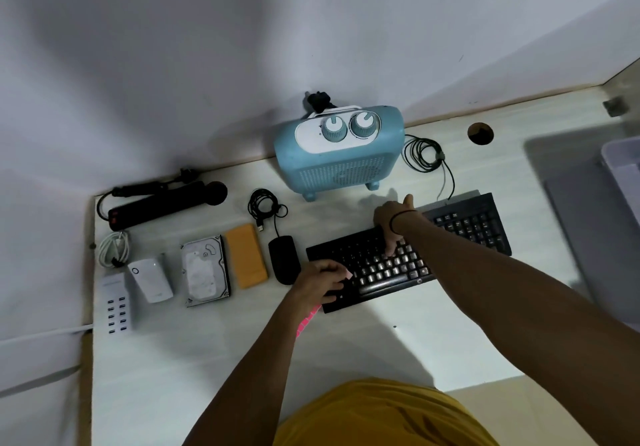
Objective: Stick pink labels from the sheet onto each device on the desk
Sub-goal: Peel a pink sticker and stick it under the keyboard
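Left hand (pixel 320 279) pinching thin, floppy pink label sheet (pixel 306 321) at its edge, right hand (pixel 393 223) fingers pressing keyboard (pixel 367 269), apparently holding nothing.

The left hand (pixel 323 281) is covering most of the label sheet (pixel 306 321), whose pink edge is showing beside the keyboard (pixel 408 255). The right hand (pixel 393 223) is hiding keys at the keyboard's middle. Right of the keyboard, a box (pixel 621 165) is running off frame.
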{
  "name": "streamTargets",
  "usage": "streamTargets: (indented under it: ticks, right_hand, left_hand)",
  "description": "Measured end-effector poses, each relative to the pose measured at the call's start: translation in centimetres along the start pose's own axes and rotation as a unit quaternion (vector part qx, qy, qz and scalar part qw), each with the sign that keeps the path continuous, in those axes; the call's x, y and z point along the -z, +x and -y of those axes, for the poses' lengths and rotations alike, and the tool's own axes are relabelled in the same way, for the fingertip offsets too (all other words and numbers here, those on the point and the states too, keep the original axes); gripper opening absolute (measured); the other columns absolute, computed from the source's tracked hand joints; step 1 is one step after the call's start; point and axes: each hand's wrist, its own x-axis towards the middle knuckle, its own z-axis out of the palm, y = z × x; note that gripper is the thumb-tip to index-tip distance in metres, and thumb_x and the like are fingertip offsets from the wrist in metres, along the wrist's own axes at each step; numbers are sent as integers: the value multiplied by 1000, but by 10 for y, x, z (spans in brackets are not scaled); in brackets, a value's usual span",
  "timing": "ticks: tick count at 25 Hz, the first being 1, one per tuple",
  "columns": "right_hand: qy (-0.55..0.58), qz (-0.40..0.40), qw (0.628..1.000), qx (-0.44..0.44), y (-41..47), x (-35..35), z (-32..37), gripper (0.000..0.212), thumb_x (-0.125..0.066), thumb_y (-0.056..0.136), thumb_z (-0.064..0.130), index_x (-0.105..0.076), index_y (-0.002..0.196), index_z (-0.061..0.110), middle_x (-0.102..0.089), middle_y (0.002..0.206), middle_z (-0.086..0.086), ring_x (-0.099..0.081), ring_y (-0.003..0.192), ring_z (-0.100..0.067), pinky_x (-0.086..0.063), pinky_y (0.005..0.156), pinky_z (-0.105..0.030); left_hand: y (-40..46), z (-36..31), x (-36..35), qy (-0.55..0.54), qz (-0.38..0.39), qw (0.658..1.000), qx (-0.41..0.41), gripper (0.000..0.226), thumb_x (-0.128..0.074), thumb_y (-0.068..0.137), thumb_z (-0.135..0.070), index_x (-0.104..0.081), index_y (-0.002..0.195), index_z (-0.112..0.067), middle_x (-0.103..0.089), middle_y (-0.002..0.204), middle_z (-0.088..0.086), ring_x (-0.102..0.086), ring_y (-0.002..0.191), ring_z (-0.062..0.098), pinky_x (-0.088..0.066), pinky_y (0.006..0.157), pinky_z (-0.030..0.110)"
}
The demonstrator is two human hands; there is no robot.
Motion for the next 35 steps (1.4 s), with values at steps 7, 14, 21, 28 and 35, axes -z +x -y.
streamTargets:
  ticks: [7,14,21,28,35]
  right_hand:
    - [13,-74,996,-38,-41,21,-11,76,-92,60,41,-60,125,17,-59,128,-6,-57,119,-28,-49,92,-37]
    - [68,-276,957,-56,-97,1,6,28,-48,96,13,-60,120,18,-65,118,-11,-62,110,-35,-51,83,-39]
    - [176,-287,937,-91,-133,-79,47,46,-59,80,-2,-48,122,15,-54,117,-8,-67,92,-37,-38,59,-36]
    - [205,-225,950,-65,-113,-149,67,54,-59,82,-3,-41,130,15,-44,133,-8,-66,90,-37,-39,62,-39]
    - [216,-204,954,-37,-100,-171,62,44,-62,81,-3,-48,119,15,-49,127,-6,-66,94,-36,-44,64,-40]
  left_hand:
    - [-14,-17,4,0,35,998,-53,9,-69,95,-19,-75,103,-19,-74,116,-1,-62,118,14,-52,98,43]
    - [-33,-29,-2,-1,89,992,-92,5,-73,92,-19,-76,95,-20,-75,108,-1,-65,103,16,-52,93,39]
    - [-48,-25,8,-92,152,980,-92,12,-65,96,-5,-77,97,-6,-70,80,6,-66,68,12,-56,65,22]
    - [-33,2,17,-72,2,990,-125,20,-69,91,2,-72,110,3,-75,107,23,-76,97,28,-62,83,29]
    - [-9,20,0,-30,-96,989,-106,16,-79,84,0,-77,100,-2,-78,96,18,-78,88,25,-63,80,31]
